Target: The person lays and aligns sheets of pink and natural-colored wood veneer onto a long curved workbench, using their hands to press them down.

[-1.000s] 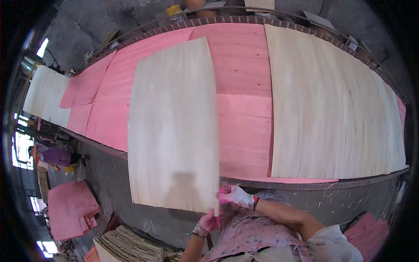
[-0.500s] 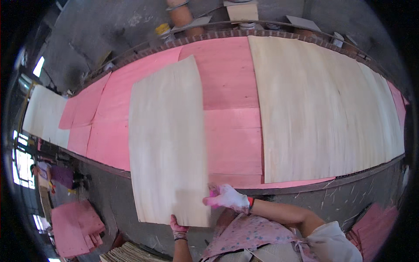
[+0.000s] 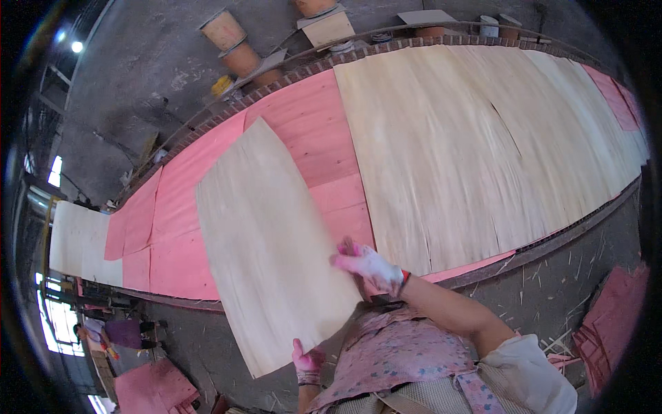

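Grey concrete floor (image 3: 207, 359) surrounds a long, brick-edged table (image 3: 298, 71) covered with pink rectangular sheets (image 3: 303, 134) and, toward the right, broad cream wood-grained sheets (image 3: 441, 152). Left of these, a narrower pale wood-grained panel (image 3: 269, 241) lies slantwise over the pink layer, its near end jutting past the table edge. At that end, the left hand (image 3: 308, 359), pink-gloved, rests its thumb over the border; whether its fingers grip is unclear. The right hand (image 3: 369, 265), in a pink-stained white glove, is loosely unclenched beside the panel's right edge; contact cannot be told.

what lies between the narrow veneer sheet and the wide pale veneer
Pink sheets, with the right hand at their near end, show between them in the head view.
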{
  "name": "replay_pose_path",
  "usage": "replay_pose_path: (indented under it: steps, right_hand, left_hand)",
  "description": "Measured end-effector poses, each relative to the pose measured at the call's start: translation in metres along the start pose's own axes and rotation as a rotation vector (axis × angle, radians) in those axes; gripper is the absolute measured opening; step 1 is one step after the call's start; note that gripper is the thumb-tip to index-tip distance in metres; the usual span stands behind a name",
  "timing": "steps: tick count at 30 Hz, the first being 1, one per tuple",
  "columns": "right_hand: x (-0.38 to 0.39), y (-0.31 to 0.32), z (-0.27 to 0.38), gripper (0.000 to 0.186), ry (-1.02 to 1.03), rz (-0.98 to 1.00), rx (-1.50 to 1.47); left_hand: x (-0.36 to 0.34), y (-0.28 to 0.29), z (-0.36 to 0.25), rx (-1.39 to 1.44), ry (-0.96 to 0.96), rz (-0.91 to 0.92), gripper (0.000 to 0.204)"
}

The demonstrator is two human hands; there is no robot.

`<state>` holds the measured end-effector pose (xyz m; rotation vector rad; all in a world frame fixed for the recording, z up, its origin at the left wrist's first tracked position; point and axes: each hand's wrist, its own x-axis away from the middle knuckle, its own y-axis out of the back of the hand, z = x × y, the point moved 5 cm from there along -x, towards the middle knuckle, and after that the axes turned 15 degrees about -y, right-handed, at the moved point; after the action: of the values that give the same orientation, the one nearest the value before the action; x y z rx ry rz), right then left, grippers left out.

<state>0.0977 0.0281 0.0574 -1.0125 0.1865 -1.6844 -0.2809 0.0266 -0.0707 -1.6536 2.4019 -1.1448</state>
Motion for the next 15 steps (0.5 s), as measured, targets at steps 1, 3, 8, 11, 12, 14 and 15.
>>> replay_pose_path:
  steps: [1,3,8,11,12,14,15]
  right_hand:
    - [-0.007,0.001,0.004,0.056,0.020,0.016,-0.030]
    - [-0.019,-0.006,0.026,0.064,0.160,0.154,0.022]
    - [0.014,-0.063,0.041,0.057,0.235,0.219,0.137]
    - [0.064,-0.101,0.048,0.044,0.292,0.258,0.447]
    - [0.075,-0.111,0.057,0.039,0.286,0.318,0.392]
    - [0.094,-0.118,0.074,0.035,0.265,0.375,0.333]
    - [0.102,-0.116,0.088,0.037,0.296,0.382,0.306]
  left_hand:
    - [0.001,-0.002,0.001,-0.081,0.012,-0.036,0.064]
    - [0.003,0.001,0.000,0.014,-0.088,-0.172,0.064]
    - [0.028,-0.011,0.023,0.423,0.153,0.414,0.070]
    - [0.036,0.006,0.034,0.176,0.001,-0.002,0.070]
    - [0.035,0.000,0.031,0.106,-0.041,-0.059,0.071]
    - [0.032,-0.026,0.020,-0.014,-0.138,-0.121,0.071]
    - [0.027,-0.044,0.009,-0.064,-0.178,-0.133,0.072]
